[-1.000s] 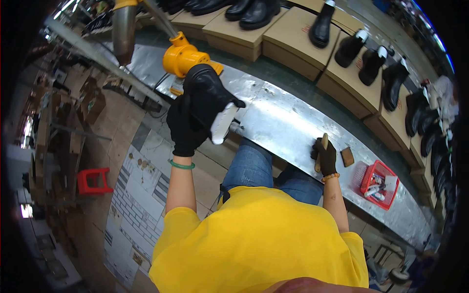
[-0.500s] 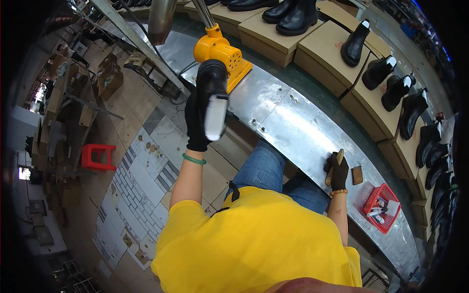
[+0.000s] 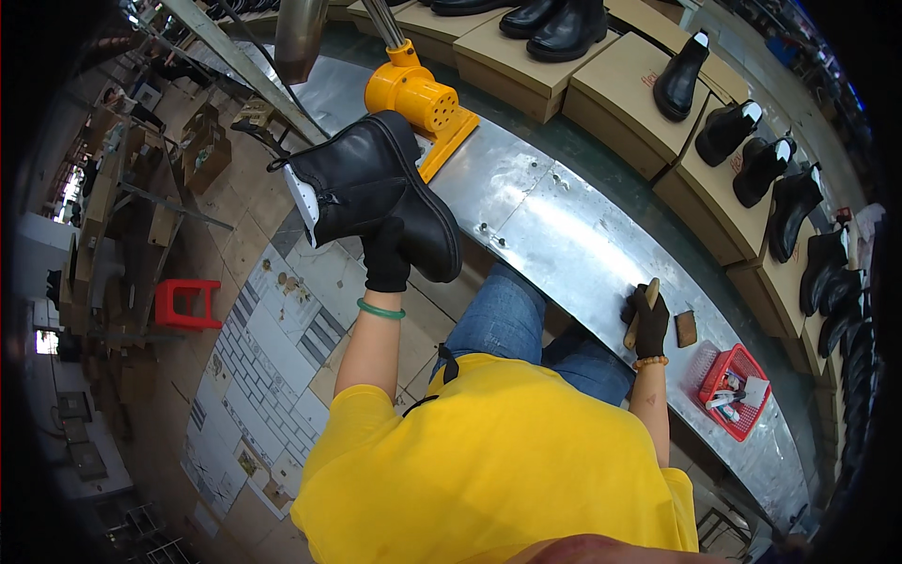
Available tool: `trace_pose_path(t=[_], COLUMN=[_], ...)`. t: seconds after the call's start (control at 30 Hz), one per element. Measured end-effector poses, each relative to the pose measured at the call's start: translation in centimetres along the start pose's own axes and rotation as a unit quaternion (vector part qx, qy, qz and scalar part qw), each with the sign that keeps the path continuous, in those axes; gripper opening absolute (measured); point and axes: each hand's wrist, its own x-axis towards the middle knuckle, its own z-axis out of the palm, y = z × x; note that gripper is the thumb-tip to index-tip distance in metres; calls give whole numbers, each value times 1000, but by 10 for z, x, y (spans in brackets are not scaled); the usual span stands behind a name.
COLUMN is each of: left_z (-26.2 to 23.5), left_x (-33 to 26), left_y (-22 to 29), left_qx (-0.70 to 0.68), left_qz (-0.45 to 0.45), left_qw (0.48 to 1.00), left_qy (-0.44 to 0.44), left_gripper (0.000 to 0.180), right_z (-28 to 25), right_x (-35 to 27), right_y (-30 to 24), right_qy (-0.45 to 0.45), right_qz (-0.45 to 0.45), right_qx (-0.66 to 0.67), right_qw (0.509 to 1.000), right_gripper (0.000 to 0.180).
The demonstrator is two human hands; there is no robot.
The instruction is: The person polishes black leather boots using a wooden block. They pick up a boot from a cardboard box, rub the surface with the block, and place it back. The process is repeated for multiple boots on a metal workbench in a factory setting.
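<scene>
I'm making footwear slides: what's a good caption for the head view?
Gloved left hand holds up a black ankle boot; gloved right hand grips a wooden tool at a metal bench.

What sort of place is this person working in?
Probably a shoe factory or workshop: the black-gloved left hand holds up a black leather-look ankle boot, more black boots stand on brown cardboard boxes behind a shiny metal bench, and a rounded yellow metal machine stands on that bench.

Ankle boot (image 3: 362,193), upper left: black. T-shirt (image 3: 498,461): yellow. Floor tiles (image 3: 272,399), lower left: white, grey brick-patterned. Basket (image 3: 756,413), right: red.
</scene>
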Motion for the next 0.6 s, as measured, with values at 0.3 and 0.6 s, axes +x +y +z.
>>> trace_pose_path(t=[0.3, 0.6], left_z=[2, 34], left_x=[-3, -13], left_y=[-27, -27], left_qx=[163, 319], left_qz=[-13, 20], left_qw=[980, 924], left_qy=[-111, -208], left_gripper=[47, 44], right_z=[-3, -4], right_x=[-1, -4], right_y=[0, -1], right_qy=[-16, -10], right_qz=[-2, 0], right_qx=[5, 24], right_qw=[1000, 1000], right_gripper=[32, 29])
